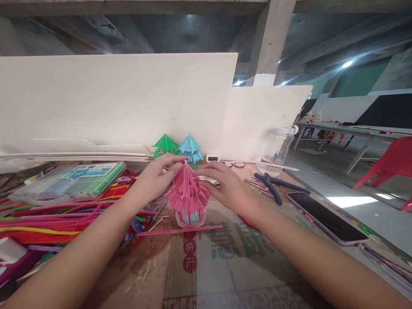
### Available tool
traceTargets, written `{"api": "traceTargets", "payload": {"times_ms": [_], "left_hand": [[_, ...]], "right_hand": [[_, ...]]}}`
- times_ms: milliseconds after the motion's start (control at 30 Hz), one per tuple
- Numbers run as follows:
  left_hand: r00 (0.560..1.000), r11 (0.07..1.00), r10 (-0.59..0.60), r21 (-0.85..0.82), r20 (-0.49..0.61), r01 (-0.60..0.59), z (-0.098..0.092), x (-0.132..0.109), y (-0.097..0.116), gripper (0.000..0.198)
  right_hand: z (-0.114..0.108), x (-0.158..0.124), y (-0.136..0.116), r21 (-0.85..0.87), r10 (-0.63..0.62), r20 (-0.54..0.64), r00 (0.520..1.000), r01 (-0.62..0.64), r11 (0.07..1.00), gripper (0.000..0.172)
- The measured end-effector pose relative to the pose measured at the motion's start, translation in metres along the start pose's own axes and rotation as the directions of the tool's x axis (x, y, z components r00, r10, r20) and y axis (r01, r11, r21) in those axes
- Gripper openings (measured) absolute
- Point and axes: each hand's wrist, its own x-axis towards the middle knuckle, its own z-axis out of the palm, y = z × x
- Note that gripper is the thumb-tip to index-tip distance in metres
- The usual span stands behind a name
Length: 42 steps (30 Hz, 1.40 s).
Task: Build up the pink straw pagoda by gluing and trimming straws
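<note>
A small pink pagoda model (188, 197), with layered roofs of fuzzy pipe-cleaner strips and a thin peg at its tip, stands upright on the table before me. My left hand (163, 174) reaches in from the left, with its thumb and fingers curled against the upper roof near the tip. On the opposite side, my right hand (223, 182) has its fingers and thumb on the right edge of the same roof. Some contact points are hidden behind the strips. Just in front of the base lies a loose pink pipe cleaner (180, 231).
Green (165, 145) and blue (190, 148) pagoda models stand behind, beside a small digital timer (213, 157). Loose pipe cleaners (41, 227) and a plastic case (67, 182) fill the left. To the right are pliers (272, 186), a phone (326, 216) and a clear jug (277, 148).
</note>
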Motion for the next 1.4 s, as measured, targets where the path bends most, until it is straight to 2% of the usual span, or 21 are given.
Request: {"api": "traceTargets", "payload": {"times_ms": [67,167,300,500,700,900,967,1033,1133,1233,1333,1400], "left_hand": [[1.0,1.0,-0.014,-0.003,0.028,0.014,0.0,-0.002,0.006,0.036],[0.999,0.999,0.034,-0.013,0.026,-0.034,0.0,-0.005,0.016,0.031],[0.997,0.998,0.063,-0.014,0.04,-0.062,-0.002,-0.007,0.022,0.028],[0.999,1.0,0.003,-0.012,0.054,-0.003,-0.002,-0.007,0.019,0.032],[0.999,1.0,-0.012,0.005,0.038,0.012,-0.002,-0.005,0.018,0.037],[0.978,0.978,-0.195,0.083,0.072,0.189,-0.009,-0.004,0.016,0.05],[0.974,0.976,-0.211,0.077,0.079,0.205,-0.01,-0.004,0.014,0.05],[0.982,0.983,-0.178,0.057,0.07,0.174,-0.011,-0.004,0.011,0.046],[0.993,0.993,-0.111,0.03,0.04,0.11,-0.011,-0.002,0.005,0.039],[0.995,0.995,-0.101,-0.001,0.005,0.101,-0.012,0.0,0.0,0.037],[0.993,0.993,-0.122,0.005,-0.004,0.122,-0.014,0.001,-0.001,0.036],[0.991,0.991,-0.131,0.003,0.005,0.131,-0.014,0.0,0.001,0.037]], "right_hand": [[0.001,0.0,-0.003,-0.001,0.001,-0.019,1.0,-0.001,1.0,0.015],[0.002,0.0,-0.008,-0.019,-0.01,-0.034,0.999,0.009,1.0,0.01],[-0.002,0.001,-0.012,-0.023,-0.031,-0.029,0.999,0.031,0.999,0.013],[-0.016,0.007,-0.017,0.088,0.094,-0.049,0.994,-0.089,0.992,0.015],[-0.023,0.009,-0.013,0.063,0.162,-0.029,0.986,-0.16,0.985,0.023],[-0.018,0.004,0.008,0.054,0.26,0.063,0.964,-0.263,0.963,0.01],[-0.014,0.001,0.013,0.083,0.329,0.152,0.932,-0.344,0.935,0.01],[-0.011,-0.002,0.016,0.071,0.374,0.287,0.882,-0.409,0.91,0.019],[-0.012,-0.004,0.02,-0.055,0.409,0.478,0.777,-0.439,0.897,0.018],[-0.02,-0.006,0.027,-0.18,0.421,0.618,0.664,-0.401,0.898,0.02],[-0.03,-0.008,0.029,-0.163,0.345,0.736,0.583,-0.342,0.925,0.015],[-0.033,-0.01,0.023,-0.097,0.244,0.828,0.505,-0.299,0.949,0.018]]}}
